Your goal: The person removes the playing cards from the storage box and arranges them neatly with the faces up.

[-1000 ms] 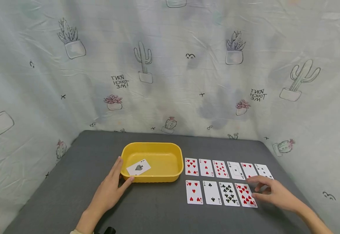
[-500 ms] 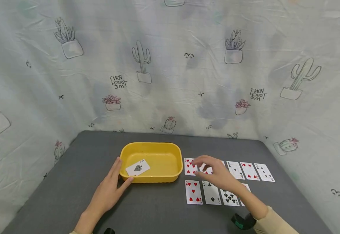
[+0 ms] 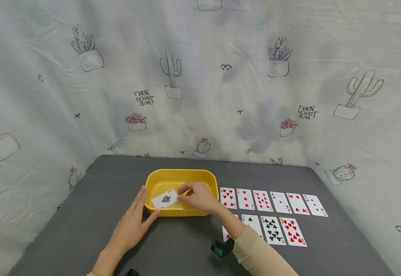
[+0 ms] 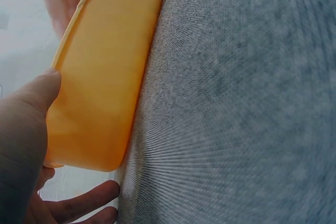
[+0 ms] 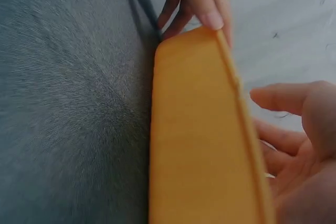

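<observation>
Fingers of my right hand [image 3: 197, 197] curl over the inside of the yellow tub [image 3: 207, 177], their tips at the right edge of the ace of spades [image 3: 165, 199]; whether they actually pinch the card I cannot tell. That card leans face up against the tub's near left wall. From the right wrist view, the same hand [image 5: 299, 145] hangs loosely bent above the tub's rim [image 5: 239, 103], and nothing shows between the fingers there.

My left hand [image 3: 131, 222] lies open on the table [image 3: 83, 214], straight fingers and thumb pressed against the tub's near left corner. The left wrist view shows the thumb [image 4: 31, 103] touching the orange-yellow wall [image 4: 105, 77] while the other fingers lie flat on the grey cloth below.

Right of the tub, playing cards [image 3: 272, 201] lie face up in two rows on the table: six in the far row, and four in the near row, the leftmost of those partly hidden under my sleeve [image 3: 259, 253]. A black and green strap sits at that wrist. Behind the table hangs a pale cloth printed with cacti [image 3: 171, 73].
</observation>
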Motion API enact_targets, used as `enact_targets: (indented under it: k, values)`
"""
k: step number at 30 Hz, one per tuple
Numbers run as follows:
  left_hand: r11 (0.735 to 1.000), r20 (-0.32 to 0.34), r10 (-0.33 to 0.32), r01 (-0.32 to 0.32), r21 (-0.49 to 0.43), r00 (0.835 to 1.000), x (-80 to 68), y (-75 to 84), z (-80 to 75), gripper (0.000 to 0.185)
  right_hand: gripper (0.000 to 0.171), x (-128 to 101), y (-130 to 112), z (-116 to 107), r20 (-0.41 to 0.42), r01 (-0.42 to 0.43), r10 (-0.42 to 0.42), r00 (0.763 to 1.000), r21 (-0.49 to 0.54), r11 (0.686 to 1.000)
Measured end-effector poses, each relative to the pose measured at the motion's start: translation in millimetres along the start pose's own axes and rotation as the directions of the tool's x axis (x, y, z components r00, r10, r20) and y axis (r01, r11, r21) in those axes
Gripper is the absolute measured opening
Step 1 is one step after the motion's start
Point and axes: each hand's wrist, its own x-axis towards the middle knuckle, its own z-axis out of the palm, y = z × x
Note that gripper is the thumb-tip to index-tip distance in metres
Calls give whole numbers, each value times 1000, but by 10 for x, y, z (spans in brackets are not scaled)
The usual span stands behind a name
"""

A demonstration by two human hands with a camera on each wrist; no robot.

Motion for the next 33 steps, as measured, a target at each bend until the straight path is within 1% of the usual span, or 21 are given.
enact_targets:
  k: [3, 7, 11, 14, 17, 20, 23, 26, 29, 33]
  values:
    - [1000, 5, 6, -6, 0, 1000, 5, 21, 15, 94, 24, 105, 56, 65, 76, -19, 18, 997, 10, 1000]
    - [1000, 2, 9, -9, 3, 1000, 15, 35, 31, 93, 25, 188, 119, 90, 179, -54, 44, 983, 50, 997]
    - [1000, -7, 8, -8, 2, 1000, 23, 36, 40, 93, 22, 263, 188, 101, 226, -75, 58, 972, 69, 995]
    - [1000, -3, 4, -4, 3, 1000, 25, 38, 41, 93, 18, 302, 233, 110, 231, -85, 67, 971, 65, 994]
    - [1000, -1, -1, 1, 3, 1000, 27, 41, 35, 93, 17, 331, 260, 116, 207, -69, 61, 977, 32, 997]
    - [1000, -2, -5, 5, 3, 1000, 31, 44, 26, 93, 17, 373, 280, 118, 161, -4, 15, 987, -63, 998]
    - [1000, -2, -12, 12, 3, 1000, 33, 47, 16, 93, 20, 420, 290, 119, 132, 58, -38, 991, -153, 987]
    - [1000, 4, -20, 20, 3, 1000, 30, 46, 8, 92, 25, 458, 296, 128, 123, 88, -66, 990, -190, 978]
    - [1000, 6, -22, 22, 3, 1000, 26, 43, 2, 92, 39, 484, 293, 148, 123, 76, -50, 991, -215, 974]
    - [1000, 5, -24, 24, 4, 1000, 20, 33, -4, 92, 67, 521, 290, 195, 133, 41, -5, 991, -267, 963]
